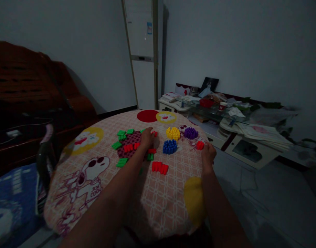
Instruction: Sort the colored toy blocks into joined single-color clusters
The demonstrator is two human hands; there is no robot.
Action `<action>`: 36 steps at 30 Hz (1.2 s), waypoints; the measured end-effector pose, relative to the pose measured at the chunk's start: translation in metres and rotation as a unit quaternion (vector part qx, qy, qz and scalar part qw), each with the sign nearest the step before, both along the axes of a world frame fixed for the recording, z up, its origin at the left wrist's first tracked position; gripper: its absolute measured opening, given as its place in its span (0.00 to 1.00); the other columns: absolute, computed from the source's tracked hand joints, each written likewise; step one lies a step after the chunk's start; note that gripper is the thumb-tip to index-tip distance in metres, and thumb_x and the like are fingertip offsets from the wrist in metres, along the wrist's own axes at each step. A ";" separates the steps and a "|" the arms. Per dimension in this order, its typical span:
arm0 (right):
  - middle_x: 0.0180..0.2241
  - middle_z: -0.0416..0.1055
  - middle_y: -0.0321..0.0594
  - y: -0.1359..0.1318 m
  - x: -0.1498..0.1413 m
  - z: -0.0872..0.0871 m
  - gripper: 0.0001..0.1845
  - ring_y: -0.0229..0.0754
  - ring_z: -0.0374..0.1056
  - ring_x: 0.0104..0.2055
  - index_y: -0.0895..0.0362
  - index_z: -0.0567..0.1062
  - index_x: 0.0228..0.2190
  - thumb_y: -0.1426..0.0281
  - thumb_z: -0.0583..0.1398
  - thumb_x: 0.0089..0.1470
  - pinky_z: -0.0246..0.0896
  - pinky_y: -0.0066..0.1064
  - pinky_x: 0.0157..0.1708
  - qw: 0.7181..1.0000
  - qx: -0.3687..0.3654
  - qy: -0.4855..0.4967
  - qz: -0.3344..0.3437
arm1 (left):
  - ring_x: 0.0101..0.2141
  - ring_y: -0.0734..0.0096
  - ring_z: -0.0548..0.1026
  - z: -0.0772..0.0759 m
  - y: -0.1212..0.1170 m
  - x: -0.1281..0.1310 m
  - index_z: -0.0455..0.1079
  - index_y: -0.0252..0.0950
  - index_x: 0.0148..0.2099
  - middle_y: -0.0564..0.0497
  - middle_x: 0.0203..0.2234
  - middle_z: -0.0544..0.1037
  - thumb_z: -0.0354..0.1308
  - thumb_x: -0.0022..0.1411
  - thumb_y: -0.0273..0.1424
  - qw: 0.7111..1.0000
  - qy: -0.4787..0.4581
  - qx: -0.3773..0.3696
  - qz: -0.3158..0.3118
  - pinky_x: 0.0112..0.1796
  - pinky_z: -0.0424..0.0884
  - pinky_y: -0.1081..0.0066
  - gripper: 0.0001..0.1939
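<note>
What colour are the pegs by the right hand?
Red; the head view shows it best.

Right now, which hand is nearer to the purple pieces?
The right. The right hand is just right of the purple pieces and closer to the wearer; the left hand is farther off, left of the yellow pieces.

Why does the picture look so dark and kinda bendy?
In the head view, the light is dim, and the wooden bench sinks into shadow; in the head view, the tall white cabinet leans, probably from a wide lens; in the head view, the yellow pieces still look bright, but the right hand looks too soft to show its fingers clearly.
</note>
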State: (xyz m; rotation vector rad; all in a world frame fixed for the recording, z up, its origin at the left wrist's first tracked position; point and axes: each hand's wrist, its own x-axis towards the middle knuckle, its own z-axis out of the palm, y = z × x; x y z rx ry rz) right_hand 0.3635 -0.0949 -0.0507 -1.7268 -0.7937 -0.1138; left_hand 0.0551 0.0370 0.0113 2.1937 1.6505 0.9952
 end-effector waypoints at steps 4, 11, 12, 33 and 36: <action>0.39 0.79 0.54 -0.002 -0.002 -0.001 0.27 0.52 0.72 0.42 0.61 0.80 0.38 0.59 0.48 0.52 0.63 0.40 0.45 1.000 0.011 -0.015 0.003 | 0.50 0.50 0.74 0.000 0.017 0.010 0.69 0.28 0.55 0.33 0.47 0.77 0.52 0.64 0.27 0.993 0.111 -0.038 -0.002 0.51 0.65 0.60 0.18; 0.38 0.79 0.52 -0.004 -0.005 0.002 0.25 0.49 0.71 0.41 0.59 0.80 0.36 0.61 0.48 0.54 0.62 0.38 0.43 1.000 0.002 -0.014 -0.003 | 0.45 0.49 0.75 -0.010 0.029 0.009 0.72 0.30 0.43 0.39 0.36 0.78 0.57 0.63 0.29 0.992 0.119 -0.037 -0.024 0.49 0.65 0.57 0.09; 0.38 0.79 0.51 -0.004 -0.005 0.003 0.24 0.49 0.71 0.41 0.59 0.80 0.36 0.61 0.48 0.53 0.62 0.37 0.43 1.000 -0.002 -0.009 -0.003 | 0.44 0.51 0.75 -0.009 0.029 0.007 0.72 0.31 0.43 0.40 0.36 0.77 0.59 0.61 0.29 0.993 0.114 -0.034 -0.027 0.48 0.66 0.58 0.08; 0.36 0.79 0.51 -0.006 -0.005 0.007 0.23 0.49 0.70 0.40 0.59 0.79 0.35 0.61 0.48 0.52 0.62 0.37 0.43 1.000 0.005 0.003 0.010 | 0.35 0.64 0.74 0.011 -0.086 0.161 0.70 0.37 0.35 0.47 0.32 0.78 0.60 0.53 0.22 0.977 -0.112 -0.074 -0.166 0.38 0.67 0.66 0.07; 0.39 0.79 0.53 -0.006 -0.003 0.005 0.25 0.50 0.71 0.43 0.60 0.80 0.38 0.61 0.48 0.52 0.63 0.38 0.45 1.000 0.008 0.008 0.016 | 0.36 0.62 0.74 0.006 -0.096 0.174 0.69 0.37 0.36 0.46 0.33 0.77 0.60 0.54 0.22 0.978 -0.110 -0.079 -0.156 0.38 0.65 0.65 0.07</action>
